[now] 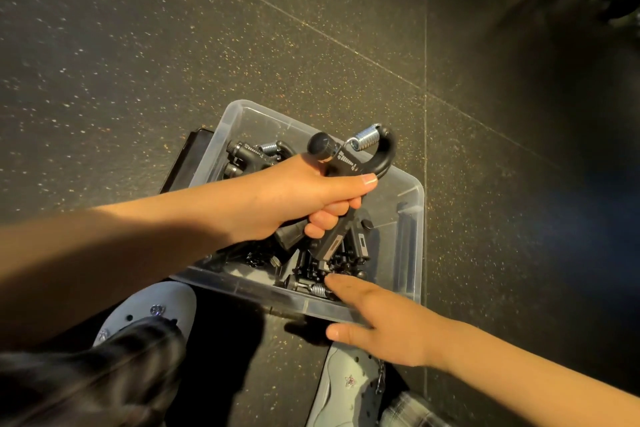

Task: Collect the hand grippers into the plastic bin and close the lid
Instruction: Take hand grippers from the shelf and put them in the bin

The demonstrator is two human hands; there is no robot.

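left grip [304, 198] clamped round a black hard-plastic hand gripper [346, 162] just above the clear plastic bin [414, 239], long axis near-to-far, steel coil spring + hooked end far; drop = straight down. right grip [381, 319], fingers straight & apart, reaches over near rim to the gripper pile [249, 152].

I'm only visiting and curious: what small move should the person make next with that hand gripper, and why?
Probably lower the hand gripper into the plastic bin and let go. The left hand holds it over the open bin, other grippers already lie inside, and the right hand reaches over the near rim, fingers straight.
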